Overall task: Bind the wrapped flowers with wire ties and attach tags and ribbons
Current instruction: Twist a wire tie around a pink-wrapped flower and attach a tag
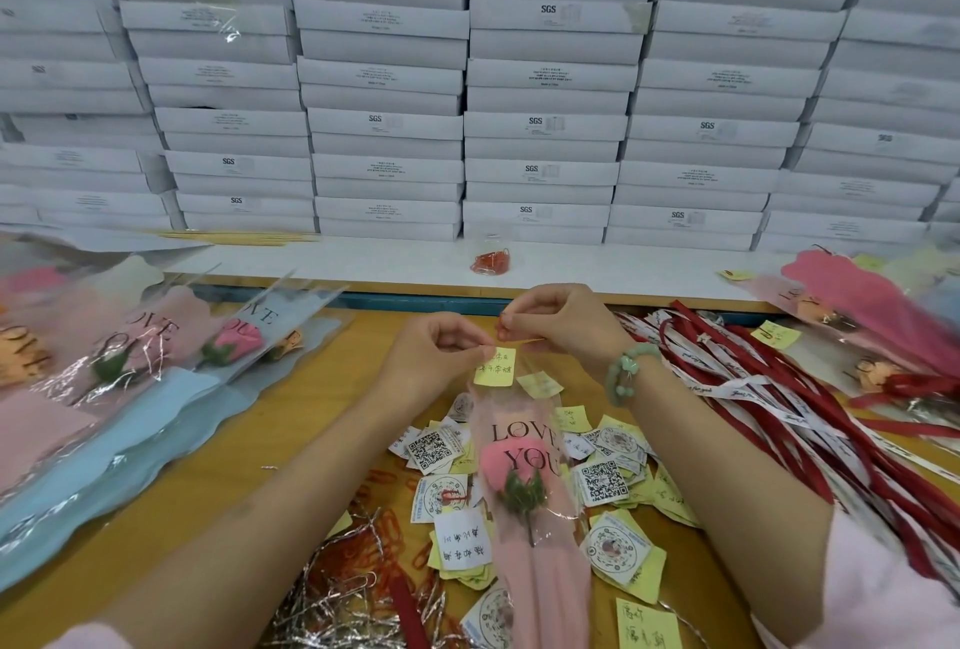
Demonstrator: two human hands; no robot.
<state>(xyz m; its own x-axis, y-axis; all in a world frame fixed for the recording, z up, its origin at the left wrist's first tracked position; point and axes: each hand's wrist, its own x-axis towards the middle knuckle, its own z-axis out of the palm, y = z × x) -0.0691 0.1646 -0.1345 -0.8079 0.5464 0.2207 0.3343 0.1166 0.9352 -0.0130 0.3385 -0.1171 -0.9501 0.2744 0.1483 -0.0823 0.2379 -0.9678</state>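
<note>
Pinching above the wrapped rose (pixel 522 479)
Bare surface (pixel 260 445) opens left of it; left hand (pixel 441 352) pinches the yellow tag (pixel 495 368), right hand (pixel 558 323) a red wire tie (pixel 502 325).

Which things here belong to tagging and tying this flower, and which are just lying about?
Job in hand: wrapped flower; yellow tag, pinched by the left hand; red clip, pinched by the right hand; loose tags; silver ties; ribbons.
Lying about: white boxes; wooden sticks.

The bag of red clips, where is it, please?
Head view, centre: the bag of red clips lies on the white ledge, between the right hand and stacked boxes.
</note>
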